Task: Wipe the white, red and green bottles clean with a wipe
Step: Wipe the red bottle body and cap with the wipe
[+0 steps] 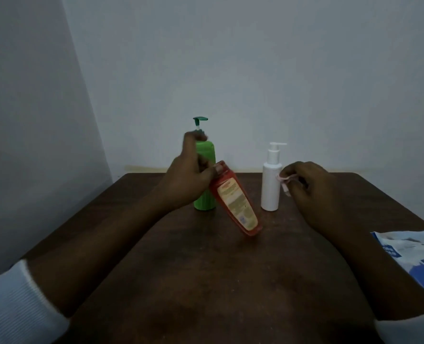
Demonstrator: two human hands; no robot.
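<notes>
- Red bottle (235,202): centre of the frame, tilted, cap end upper left, base lower right, printed label facing the camera. Whether the base rests on the desk (206,281) or hangs just clear of it cannot be determined.
- Left grip (188,180): closed round the cap end of the red bottle, fingers and thumb curled about its neck. This grip alone carries the bottle.
- Wipe (284,181): small, pale pink and crumpled, right of centre, pinched in the fingertips of the right grip (310,187). It is well apart from the red bottle and lies just beside the shoulder of the white bottle (270,184); contact with that bottle cannot be confirmed.
- White bottle: pump type, upright on the desk, right of centre, not held.
- Green bottle (207,151): pump type, upright on the desk behind the left grip, which hides part of it; not held.
- Step in hand, as judged: the red bottle is presented for wiping and the wipe is not yet on it. Which bottles are already clean cannot be read from their surfaces.
- Next move, as judged: bring the wipe across to the red bottle's label face while the left grip keeps the neck steady, then turn the bottle to reach its back and base.
- Surroundings: a blue and white wipe packet (414,254), torn open, at the right edge of the frame; dark wooden desk; plain pale wall (230,58) behind; white sleeves (15,301) at the lower corners.
</notes>
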